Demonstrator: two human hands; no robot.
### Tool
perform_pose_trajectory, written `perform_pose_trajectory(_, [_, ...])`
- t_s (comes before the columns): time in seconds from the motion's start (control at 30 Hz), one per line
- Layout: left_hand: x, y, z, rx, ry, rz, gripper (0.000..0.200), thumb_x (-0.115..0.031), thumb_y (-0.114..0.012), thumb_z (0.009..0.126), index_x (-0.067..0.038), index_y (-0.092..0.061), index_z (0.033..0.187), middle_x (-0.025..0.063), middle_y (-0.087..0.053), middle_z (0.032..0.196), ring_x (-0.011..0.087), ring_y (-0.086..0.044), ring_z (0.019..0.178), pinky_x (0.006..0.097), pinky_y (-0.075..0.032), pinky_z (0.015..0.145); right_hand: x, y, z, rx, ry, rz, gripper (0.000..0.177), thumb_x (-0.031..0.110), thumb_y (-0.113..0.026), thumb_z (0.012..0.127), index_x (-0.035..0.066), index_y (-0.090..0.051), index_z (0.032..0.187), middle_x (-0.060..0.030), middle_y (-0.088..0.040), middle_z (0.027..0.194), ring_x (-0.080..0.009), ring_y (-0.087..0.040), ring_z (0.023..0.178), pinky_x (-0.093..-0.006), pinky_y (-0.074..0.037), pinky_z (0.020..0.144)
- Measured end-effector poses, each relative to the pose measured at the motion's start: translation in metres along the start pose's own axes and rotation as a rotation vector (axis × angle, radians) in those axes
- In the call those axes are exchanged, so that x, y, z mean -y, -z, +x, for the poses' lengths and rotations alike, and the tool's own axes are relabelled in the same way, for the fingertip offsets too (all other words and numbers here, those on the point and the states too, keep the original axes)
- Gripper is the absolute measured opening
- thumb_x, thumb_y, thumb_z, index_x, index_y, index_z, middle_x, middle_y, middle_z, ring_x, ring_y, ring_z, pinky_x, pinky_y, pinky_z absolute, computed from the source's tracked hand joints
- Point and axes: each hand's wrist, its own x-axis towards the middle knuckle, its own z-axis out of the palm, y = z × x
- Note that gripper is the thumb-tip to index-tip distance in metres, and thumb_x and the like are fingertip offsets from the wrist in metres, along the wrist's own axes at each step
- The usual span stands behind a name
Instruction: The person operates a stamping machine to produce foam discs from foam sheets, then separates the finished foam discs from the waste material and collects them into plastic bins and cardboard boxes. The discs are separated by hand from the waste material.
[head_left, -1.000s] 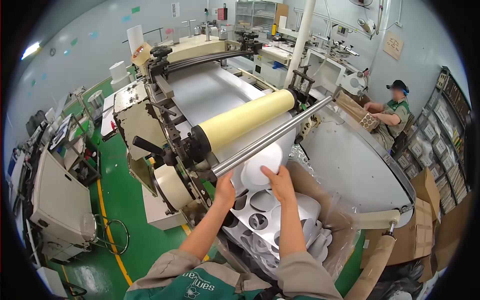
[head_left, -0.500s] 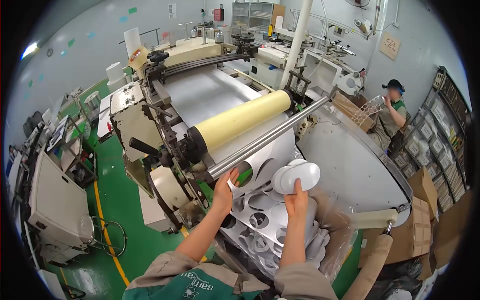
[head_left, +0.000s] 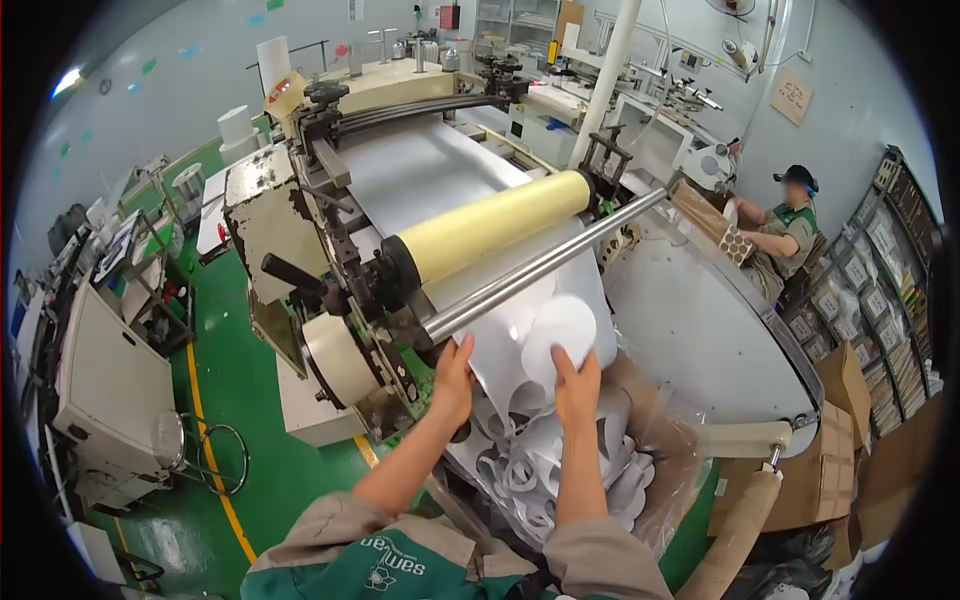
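Observation:
My left hand (head_left: 455, 388) is closed on the left edge of a glossy white sheet (head_left: 492, 348), just below the steel bar. The sheet hangs down from the machine. In my right hand (head_left: 577, 388) are white round discs (head_left: 563, 328), pinched under the thumb and held in front of the sheet. How many discs are in the stack cannot be made out. Below both hands lies a heap of white offcut sheet (head_left: 530, 470) with round holes, inside a clear plastic bag (head_left: 660, 455).
A yellow roller (head_left: 495, 228) and a steel bar (head_left: 550, 265) span the machine above my hands. To the right stands a grey metal panel (head_left: 690, 330), with cardboard boxes (head_left: 790, 480) beyond. A co-worker (head_left: 785, 230) sits at the back right.
My right hand has moved left and slightly up, bringing the discs across the hanging sheet. An uncut-looking stretch of sheet now hangs where cut-out holes showed. The co-worker's hands have lowered.

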Motion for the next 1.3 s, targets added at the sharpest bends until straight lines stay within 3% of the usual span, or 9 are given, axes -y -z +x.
perform_pose_trajectory(0.1, [0.014,0.013,0.018,0.052,0.059,-0.113,0.029,-0.026,-0.049,0.090,-0.004,-0.050,0.108,0.0064,-0.057,0.106,0.0164,-0.054,0.098,0.0315,-0.044,0.083,-0.020,-0.009,0.031,0.106,-0.035,-0.419,0.047,0.008,-0.066,0.076,-0.008,-0.045,0.114,-0.0128,-0.056,0.105,-0.0183,-0.055,0.092,-0.0270,-0.044,0.079])
perform_pose_trajectory(0.17, [0.017,0.016,0.012,-0.016,0.074,-0.067,0.029,-0.027,-0.050,0.089,-0.004,-0.051,0.107,0.0054,-0.058,0.102,0.0160,-0.056,0.095,0.0312,-0.045,0.081,-0.025,-0.012,0.035,0.279,-0.352,-0.237,0.047,0.010,-0.067,0.075,-0.010,-0.047,0.112,-0.0126,-0.058,0.101,-0.0182,-0.056,0.091,-0.0272,-0.045,0.079])
perform_pose_trajectory(0.4, [-0.005,0.009,0.011,0.000,0.031,-0.092,0.031,-0.022,-0.053,0.087,0.000,-0.051,0.109,0.0103,-0.054,0.114,0.0152,-0.054,0.100,0.0284,-0.044,0.085,-0.030,0.041,0.017,-0.080,-0.219,0.659,0.041,0.014,-0.056,0.086,-0.001,-0.041,0.121,-0.0114,-0.051,0.116,-0.0246,-0.050,0.107,-0.0387,-0.042,0.092])
perform_pose_trajectory(0.63, [-0.007,0.020,0.047,-0.066,-0.095,-0.101,0.026,-0.015,-0.048,0.089,-0.005,-0.048,0.113,0.0051,-0.054,0.110,0.0178,-0.054,0.101,0.0339,-0.044,0.086,0.003,0.019,0.026,0.126,-0.015,0.095,0.040,0.006,-0.059,0.082,-0.002,-0.044,0.118,-0.0099,-0.054,0.114,-0.0192,-0.054,0.100,-0.0332,-0.044,0.088])
perform_pose_trajectory(0.83, [0.024,0.016,0.016,0.022,0.053,-0.087,0.028,-0.023,-0.050,0.089,0.000,-0.054,0.105,0.0071,-0.060,0.103,0.0164,-0.056,0.095,0.0300,-0.044,0.084,-0.027,0.011,0.047,0.368,-0.343,-0.354,0.038,0.006,-0.062,0.080,-0.005,-0.048,0.114,-0.0121,-0.057,0.108,-0.0182,-0.056,0.097,-0.0296,-0.046,0.084])
perform_pose_trajectory(0.97, [0.012,0.016,0.011,0.043,0.088,-0.047,0.033,-0.028,-0.053,0.088,0.000,-0.055,0.105,0.0094,-0.060,0.102,0.0145,-0.057,0.093,0.0277,-0.045,0.079,-0.042,0.028,0.033,0.126,-0.228,0.217,0.043,0.012,-0.061,0.082,-0.003,-0.044,0.118,-0.0102,-0.054,0.109,-0.0194,-0.054,0.099,-0.0327,-0.044,0.087])
perform_pose_trajectory(1.03, [-0.002,0.010,0.014,-0.027,0.026,-0.056,0.036,-0.023,-0.050,0.089,0.002,-0.049,0.114,0.0113,-0.056,0.110,0.0210,-0.053,0.106,0.0295,-0.043,0.088,-0.033,0.046,0.033,-0.040,-0.246,0.566,0.043,0.014,-0.055,0.086,0.000,-0.038,0.124,-0.0096,-0.048,0.120,-0.0236,-0.048,0.110,-0.0422,-0.040,0.093])
perform_pose_trajectory(1.27, [-0.011,0.021,0.038,0.035,-0.074,-0.181,0.035,-0.019,-0.046,0.090,-0.002,-0.042,0.120,0.0125,-0.049,0.119,0.0239,-0.047,0.113,0.0368,-0.038,0.095,0.005,0.045,0.028,0.021,-0.088,0.255,0.049,0.009,-0.056,0.084,-0.001,-0.033,0.126,-0.0109,-0.045,0.123,-0.0223,-0.046,0.111,-0.0376,-0.039,0.094])
perform_pose_trajectory(1.3, [-0.010,0.018,0.035,0.035,-0.056,-0.157,0.035,-0.020,-0.047,0.090,-0.002,-0.042,0.120,0.0119,-0.049,0.119,0.0234,-0.049,0.111,0.0355,-0.040,0.093,0.005,0.041,0.029,0.044,-0.075,0.190,0.042,0.007,-0.060,0.082,0.002,-0.043,0.120,-0.0066,-0.053,0.114,-0.0176,-0.054,0.103,-0.0320,-0.045,0.087])
